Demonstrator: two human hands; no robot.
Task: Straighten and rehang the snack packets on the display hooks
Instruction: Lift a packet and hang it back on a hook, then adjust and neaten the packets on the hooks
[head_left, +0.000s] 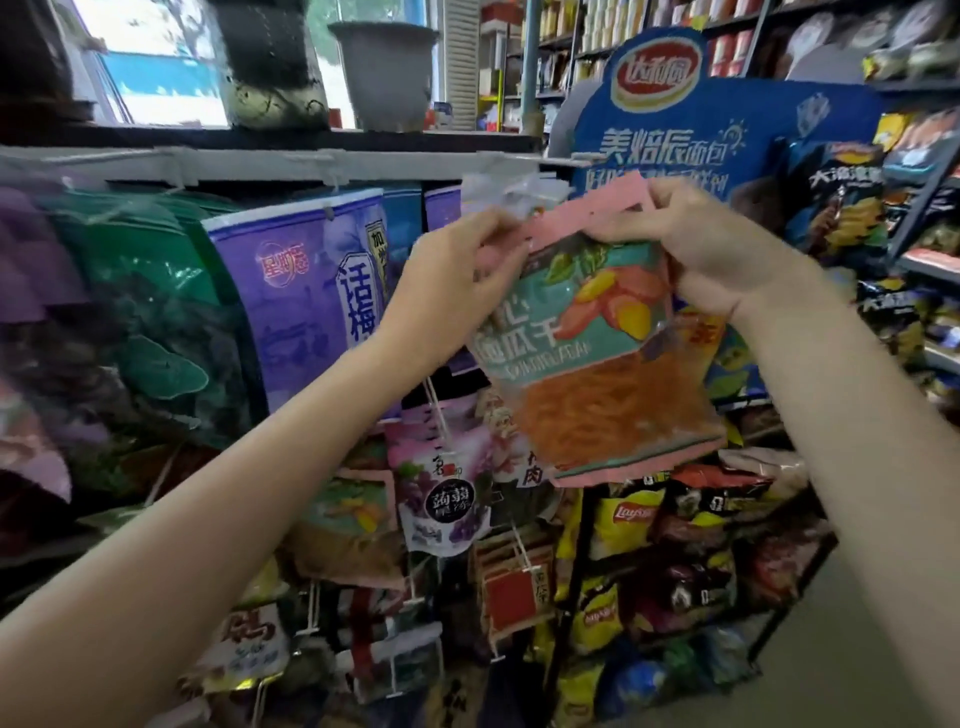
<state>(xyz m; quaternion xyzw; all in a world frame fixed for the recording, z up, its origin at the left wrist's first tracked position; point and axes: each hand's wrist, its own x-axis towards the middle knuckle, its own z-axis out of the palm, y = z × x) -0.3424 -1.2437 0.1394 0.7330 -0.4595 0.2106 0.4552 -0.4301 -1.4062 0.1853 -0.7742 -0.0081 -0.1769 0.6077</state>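
A pink and teal snack packet (597, 358) with orange strips showing through its window hangs tilted in front of the display, held up at its pink top edge. My left hand (457, 280) pinches the top left corner. My right hand (711, 244) grips the top right corner. The packet's top sits just below a white hook rail (249, 163), beside a crumpled clear packet top (514, 192). Whether the packet is on a hook is hidden by my fingers.
Purple (311, 291) and green (150, 312) packets hang in a row at the left. Smaller packets (441, 493) hang on lower hooks. A blue cardboard stand (727, 135) and a rack of crisp bags (649, 545) fill the right. Store shelves (930, 260) line the far right.
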